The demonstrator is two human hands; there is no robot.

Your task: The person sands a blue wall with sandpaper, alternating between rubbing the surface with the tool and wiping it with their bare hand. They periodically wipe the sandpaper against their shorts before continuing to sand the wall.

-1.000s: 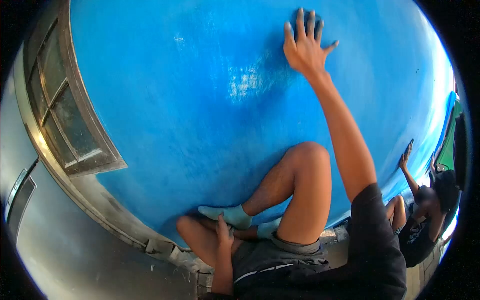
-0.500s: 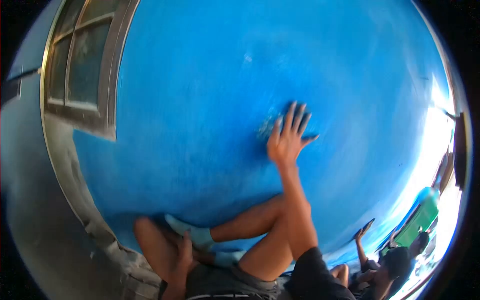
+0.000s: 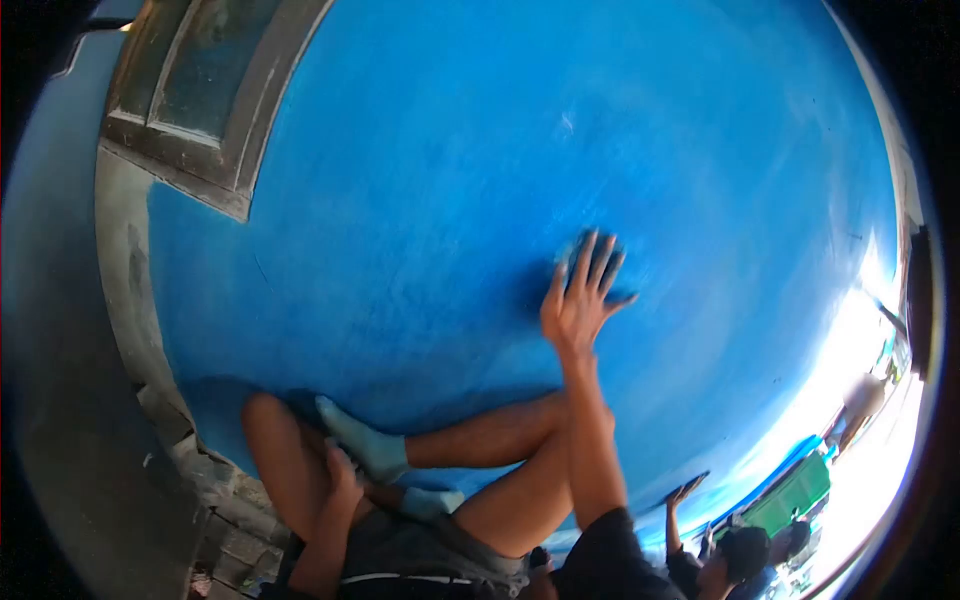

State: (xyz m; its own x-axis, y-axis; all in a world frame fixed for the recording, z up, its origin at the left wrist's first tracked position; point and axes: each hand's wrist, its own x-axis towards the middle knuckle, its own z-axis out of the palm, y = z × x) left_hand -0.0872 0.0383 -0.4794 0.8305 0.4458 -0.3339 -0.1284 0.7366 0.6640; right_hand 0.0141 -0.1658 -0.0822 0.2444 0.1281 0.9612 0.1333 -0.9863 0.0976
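My right hand (image 3: pixel 580 300) lies against a blue wall (image 3: pixel 420 200), arm stretched up, fingers spread. A dark flat pad (image 3: pixel 603 246) shows under and between the fingers, pressed to the wall; its exact kind is hard to make out. Above the fingertips the blue surface has a shiny, wet-looking streak. My left hand (image 3: pixel 343 485) rests low by my bent left leg (image 3: pixel 275 450), holding nothing that I can see. Its fingers look stretched, though some are hidden. My feet, in light blue socks (image 3: pixel 365 440), are folded close to the wall.
A framed window (image 3: pixel 210 120) is at upper left, above a bare grey wall edge. Broken bricks (image 3: pixel 240 545) lie at lower left. At lower right a co-worker (image 3: pixel 735 560) raises a hand with a dark flat thing (image 3: pixel 688 487) to the wall. Beyond stands a green container (image 3: pixel 790 500).
The view has tilted. Against the wall's marks, my right hand has slid left and slightly down, the dark pad still under it. My left hand stays by my leg.
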